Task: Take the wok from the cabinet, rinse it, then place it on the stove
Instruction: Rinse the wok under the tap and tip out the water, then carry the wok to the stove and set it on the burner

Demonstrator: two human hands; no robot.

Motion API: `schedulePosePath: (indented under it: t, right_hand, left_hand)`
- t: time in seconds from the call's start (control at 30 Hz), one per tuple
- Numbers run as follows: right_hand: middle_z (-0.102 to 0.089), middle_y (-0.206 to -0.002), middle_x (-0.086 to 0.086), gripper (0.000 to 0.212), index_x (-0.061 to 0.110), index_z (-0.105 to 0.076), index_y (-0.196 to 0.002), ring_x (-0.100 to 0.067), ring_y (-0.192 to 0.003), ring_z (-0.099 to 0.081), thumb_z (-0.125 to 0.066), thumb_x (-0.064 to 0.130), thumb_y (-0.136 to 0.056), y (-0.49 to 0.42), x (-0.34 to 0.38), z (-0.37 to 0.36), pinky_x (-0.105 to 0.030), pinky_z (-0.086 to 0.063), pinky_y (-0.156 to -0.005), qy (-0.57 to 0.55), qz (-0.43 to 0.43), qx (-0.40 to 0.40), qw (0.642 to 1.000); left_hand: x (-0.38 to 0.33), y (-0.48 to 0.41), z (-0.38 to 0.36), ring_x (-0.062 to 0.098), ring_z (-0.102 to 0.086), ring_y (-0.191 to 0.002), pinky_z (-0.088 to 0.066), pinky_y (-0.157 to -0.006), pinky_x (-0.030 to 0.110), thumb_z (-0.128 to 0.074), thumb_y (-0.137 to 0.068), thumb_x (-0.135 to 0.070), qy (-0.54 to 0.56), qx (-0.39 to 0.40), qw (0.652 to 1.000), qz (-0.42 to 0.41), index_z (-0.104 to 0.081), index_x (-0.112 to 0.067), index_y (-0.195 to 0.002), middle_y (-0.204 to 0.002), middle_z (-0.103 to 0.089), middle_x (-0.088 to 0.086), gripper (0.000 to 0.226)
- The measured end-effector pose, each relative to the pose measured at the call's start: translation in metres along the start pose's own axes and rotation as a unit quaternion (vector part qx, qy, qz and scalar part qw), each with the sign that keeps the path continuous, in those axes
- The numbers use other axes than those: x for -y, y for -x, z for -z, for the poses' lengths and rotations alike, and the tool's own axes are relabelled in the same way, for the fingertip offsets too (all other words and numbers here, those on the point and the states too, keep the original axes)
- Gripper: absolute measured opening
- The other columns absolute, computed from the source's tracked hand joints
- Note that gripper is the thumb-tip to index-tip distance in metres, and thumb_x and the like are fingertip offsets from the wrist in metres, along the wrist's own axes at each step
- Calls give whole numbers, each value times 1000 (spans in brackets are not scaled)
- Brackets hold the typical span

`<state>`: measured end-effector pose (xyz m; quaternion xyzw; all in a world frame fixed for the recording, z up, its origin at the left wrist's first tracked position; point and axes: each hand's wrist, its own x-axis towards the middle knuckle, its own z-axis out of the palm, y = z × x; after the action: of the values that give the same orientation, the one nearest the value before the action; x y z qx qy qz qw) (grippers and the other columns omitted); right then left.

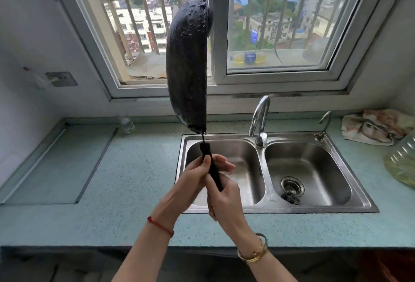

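Both hands — left hand (197,176), right hand (224,198) — grip wet wok (187,68) handle, wok upright over sink (314,138); sink stamp unreadable.

Wok (187,66) upright on edge above sink (314,208), left basin (242,160) beneath, faucet (260,117) behind, cloth (377,126) far right on counter (134,180).

- We face a white-framed window (215,34) with metal bars (139,12); grey daylight and apartment blocks show beyond.
- A pale wall (27,34) on the left carries a socket (61,79).
- Our speckled teal tabletop (134,169) holds a double steel sink (314,208) with a chrome faucet (259,120).
- A crumpled cloth (375,126) lies at the far right.
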<state>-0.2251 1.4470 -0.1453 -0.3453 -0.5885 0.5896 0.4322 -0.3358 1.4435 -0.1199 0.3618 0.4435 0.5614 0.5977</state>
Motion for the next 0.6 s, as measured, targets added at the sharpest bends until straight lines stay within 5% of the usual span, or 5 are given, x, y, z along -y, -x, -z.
schedulePosePath:
  t: [0.17,0.33,0.5,0.6]
  right_hand:
    - [-54,-45,2,25,7,-63,-80,-14,-36,-49,-60,23,-98,2,2,28,-32,-41,-36,78,38,18,996]
    - [-56,-53,-17,29,5,-58,-72,-36,-42,-50,-64,22,-95,12,7,43,-50,-40,-40,108,66,73,989]
    - [-52,-49,-12,35,12,-50,-63,-31,-41,-50,-69,22,-90,30,-2,40,-42,-40,-40,145,96,116,978]
    - [-48,-47,0,32,14,-49,-63,-13,-38,-44,-71,16,-87,46,-12,37,-26,-33,-38,143,106,157,971]
  left_hand:
    - [0,9,-27,24,-61,-119,-47,-101,37,-33,-98,-33,74,1,997,10,-53,1,-128,-129,-63,20,49]
    - [11,30,-45,32,-48,-134,-40,-110,42,-25,-102,-35,112,-63,992,-7,-39,2,-142,-141,-53,22,56]
    - [30,64,-55,31,-58,-122,-45,-103,41,-31,-104,-29,180,-196,962,-64,-45,-2,-137,-128,-64,15,45]
    - [43,87,-56,22,-67,-107,-54,-91,34,-46,-99,-26,166,-297,932,-122,-59,-9,-124,-119,-70,8,33]
